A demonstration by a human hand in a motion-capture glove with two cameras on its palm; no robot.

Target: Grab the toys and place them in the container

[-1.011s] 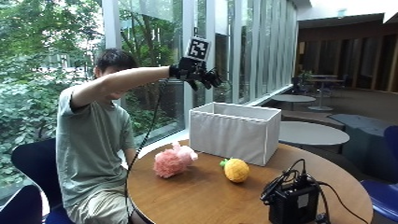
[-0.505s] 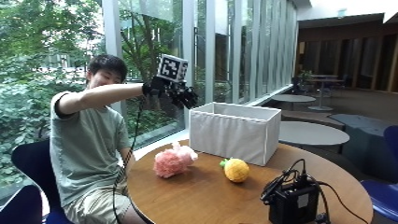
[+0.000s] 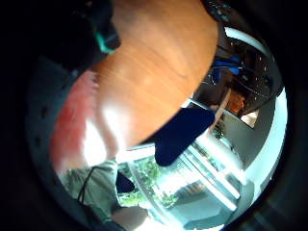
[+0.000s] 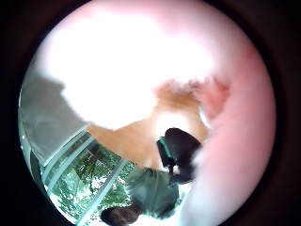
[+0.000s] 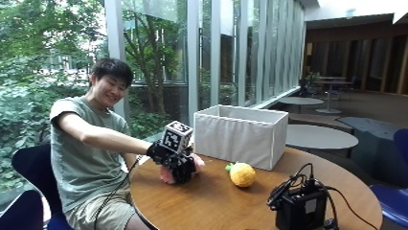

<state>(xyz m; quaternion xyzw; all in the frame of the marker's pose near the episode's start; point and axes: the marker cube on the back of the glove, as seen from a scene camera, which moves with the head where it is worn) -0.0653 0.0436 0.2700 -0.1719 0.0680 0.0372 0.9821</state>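
From high in the air, the right hand has been lowered onto the pink toy on the tabletop. Whether the fingers are clenched cannot be told. The yellow toy lies beside the container.

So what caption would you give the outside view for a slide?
Seated person's gloved right hand comes down on the pink plush toy; yellow toy and white container wait on the round table.

cafe-like lounge | round tables | glass wall
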